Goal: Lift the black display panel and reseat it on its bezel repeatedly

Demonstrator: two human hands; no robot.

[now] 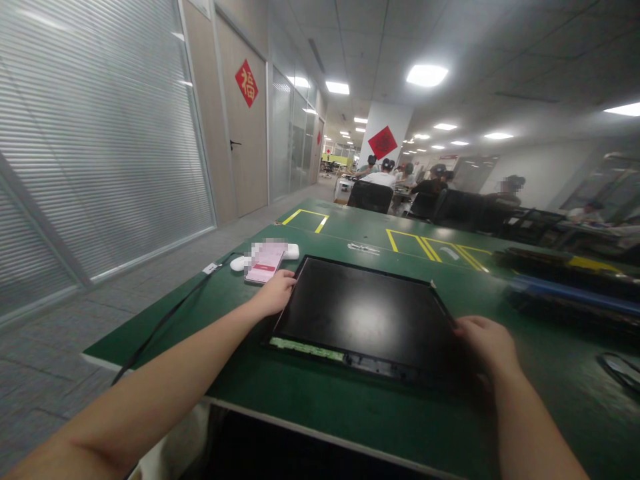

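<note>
A black flat screen panel (360, 310) lies face up, low over the green table, between my hands. Along its near edge runs a green circuit strip (306, 349). My left hand (276, 292) is closed on the panel's left edge, with the thumb side on the frame. At the right edge, my right hand (487, 343) grips the panel; some of its fingers are hidden beneath. Whether the panel rests fully on the table or is slightly raised, I cannot tell. Just beyond my left hand lies a phone (265, 265) with a pink screen.
The green table (240, 380) carries yellow tape marks (413, 235). A white object (239, 264) and black strap (170, 317) lie at left. Stacked dark panels (575, 293) and a coiled cable (620, 370) sit right. Chairs (370, 197) and seated people are beyond.
</note>
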